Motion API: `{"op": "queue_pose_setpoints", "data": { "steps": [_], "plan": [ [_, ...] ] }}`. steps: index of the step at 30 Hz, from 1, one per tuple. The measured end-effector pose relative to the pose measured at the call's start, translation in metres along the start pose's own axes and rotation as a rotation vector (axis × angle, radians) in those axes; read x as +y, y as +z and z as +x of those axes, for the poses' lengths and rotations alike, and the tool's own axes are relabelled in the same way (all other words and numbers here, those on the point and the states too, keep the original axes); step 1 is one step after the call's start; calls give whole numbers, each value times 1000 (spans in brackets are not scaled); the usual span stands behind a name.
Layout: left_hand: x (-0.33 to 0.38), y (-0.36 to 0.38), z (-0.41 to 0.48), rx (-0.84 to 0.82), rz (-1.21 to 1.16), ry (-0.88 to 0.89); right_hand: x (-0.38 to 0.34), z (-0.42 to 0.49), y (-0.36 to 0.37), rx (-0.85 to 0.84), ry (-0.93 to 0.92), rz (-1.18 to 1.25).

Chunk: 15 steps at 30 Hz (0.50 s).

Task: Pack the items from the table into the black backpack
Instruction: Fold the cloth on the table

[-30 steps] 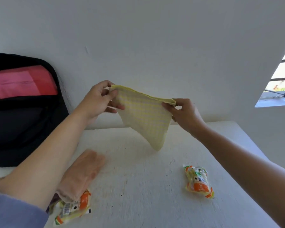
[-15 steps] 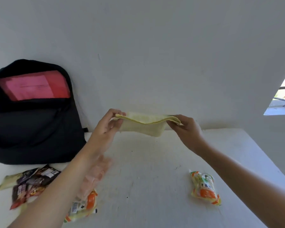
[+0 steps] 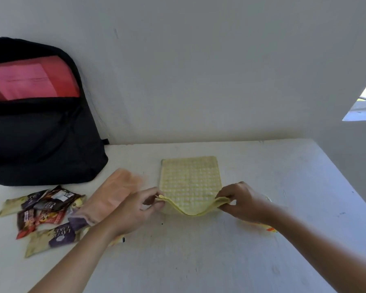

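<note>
Each hand's grip is closed in a pinch, left hand (image 3: 133, 210) and right hand (image 3: 240, 201) lifting the near corners of the yellow checked cloth (image 3: 190, 182) lying on the white table (image 3: 199, 261).

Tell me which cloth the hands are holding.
The yellow checked cloth, pinched by the left hand and right hand; the peach cloth lies unheld beside it.

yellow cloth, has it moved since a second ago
Yes. The yellow cloth came down from in front of the wall onto the table, its far part now lying flat.
</note>
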<state>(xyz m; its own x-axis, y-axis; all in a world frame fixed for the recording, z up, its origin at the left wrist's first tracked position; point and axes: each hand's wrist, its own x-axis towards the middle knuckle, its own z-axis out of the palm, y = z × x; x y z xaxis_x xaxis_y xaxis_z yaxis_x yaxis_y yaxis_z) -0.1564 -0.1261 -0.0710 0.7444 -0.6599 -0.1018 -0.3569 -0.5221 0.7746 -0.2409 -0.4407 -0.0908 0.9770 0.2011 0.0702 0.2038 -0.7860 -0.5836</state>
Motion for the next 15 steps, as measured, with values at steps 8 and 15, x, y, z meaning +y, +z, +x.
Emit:
{"op": "queue_pose_setpoints", "data": {
  "steps": [8, 15],
  "plan": [
    [-21, 3, 21, 87, -132, -97, 14, 10, 5, 134, 160, 213],
    [-25, 0, 66, 261, -15, -130, 17, 42, 6, 332, 251, 153]
  ]
}}
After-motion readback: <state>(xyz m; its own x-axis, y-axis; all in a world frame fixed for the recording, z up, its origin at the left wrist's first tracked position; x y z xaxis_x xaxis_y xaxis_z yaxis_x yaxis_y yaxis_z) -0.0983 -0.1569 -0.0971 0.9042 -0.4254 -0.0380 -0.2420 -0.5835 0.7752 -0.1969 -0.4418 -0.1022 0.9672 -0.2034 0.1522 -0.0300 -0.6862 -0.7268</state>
